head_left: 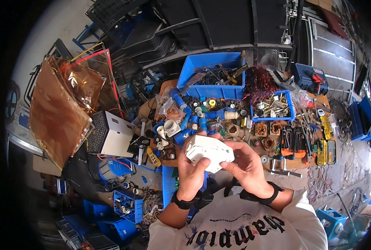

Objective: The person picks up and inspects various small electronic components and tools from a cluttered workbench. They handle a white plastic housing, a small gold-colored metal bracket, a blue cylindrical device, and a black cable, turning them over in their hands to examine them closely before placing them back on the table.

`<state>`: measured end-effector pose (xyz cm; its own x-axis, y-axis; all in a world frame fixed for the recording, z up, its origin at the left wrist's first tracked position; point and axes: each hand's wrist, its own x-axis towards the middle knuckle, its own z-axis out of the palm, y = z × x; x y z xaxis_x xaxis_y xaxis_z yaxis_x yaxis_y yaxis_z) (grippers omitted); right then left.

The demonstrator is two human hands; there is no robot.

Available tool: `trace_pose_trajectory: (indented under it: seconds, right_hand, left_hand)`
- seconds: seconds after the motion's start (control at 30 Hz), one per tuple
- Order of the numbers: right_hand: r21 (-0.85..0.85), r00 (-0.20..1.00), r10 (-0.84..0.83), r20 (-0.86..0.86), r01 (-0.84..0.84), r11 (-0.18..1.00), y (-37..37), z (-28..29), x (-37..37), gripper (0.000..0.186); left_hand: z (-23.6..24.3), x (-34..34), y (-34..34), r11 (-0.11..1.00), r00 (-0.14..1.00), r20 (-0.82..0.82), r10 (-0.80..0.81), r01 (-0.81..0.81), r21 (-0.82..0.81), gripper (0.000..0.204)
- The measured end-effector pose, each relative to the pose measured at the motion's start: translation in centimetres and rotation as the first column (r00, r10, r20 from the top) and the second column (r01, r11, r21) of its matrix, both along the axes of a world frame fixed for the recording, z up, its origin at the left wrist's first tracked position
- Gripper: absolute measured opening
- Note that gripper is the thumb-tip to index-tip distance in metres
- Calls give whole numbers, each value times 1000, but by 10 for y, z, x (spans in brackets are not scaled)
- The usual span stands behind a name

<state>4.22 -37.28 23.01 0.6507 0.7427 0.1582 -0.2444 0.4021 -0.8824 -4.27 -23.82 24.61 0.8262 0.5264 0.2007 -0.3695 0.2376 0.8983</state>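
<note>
Close in front of my chest, both hands grip a white plastic housing (208, 151), boxy with cut corners and small recesses. My left hand (192, 173) wraps its left side, with the thumb pressed on the lower front face. On the opposite side, my right hand (247, 166) pinches the right end between thumb and fingers. The fingers behind the housing are partly hidden. Beneath and beyond it lie blue pipe fittings (184, 135) and a white pipe fitting (171, 126) on the cluttered bench.
A large blue crate (211, 91) of tools stands at the back. Right of it sits a blue tray (292, 107) of metal parts, then hex keys (293, 139) and a red drill (317, 81). A white box-shaped unit (117, 135) stands left. Blue bins (118, 228) crowd the lower left.
</note>
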Motion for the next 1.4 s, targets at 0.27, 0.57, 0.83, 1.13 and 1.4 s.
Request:
trace_pose_trajectory:
  seconds: [0.27,0.57,0.83,1.13,1.4]
  right_hand:
    - [17,999,-25,38,25,1000,-8,3,0,42]
    - [30,994,-87,73,85,996,-10,-6,1,38]
    - [36,966,94,-240,-88,995,9,-4,5,43]
    - [-44,968,-140,-209,134,990,22,-17,26,36]
    - [-255,957,-177,-228,116,960,12,-54,30,25]
  left_hand:
    - [-3,-5,-12,990,996,-38,76,-80,-114,50]
    - [-7,0,-12,999,996,-83,41,-41,0,65]
    - [-25,-14,5,993,986,-150,72,-85,-79,47]
    - [-67,-63,83,837,993,-103,59,-105,-537,42]
    - [-177,-136,138,783,815,-498,294,-505,-363,35]
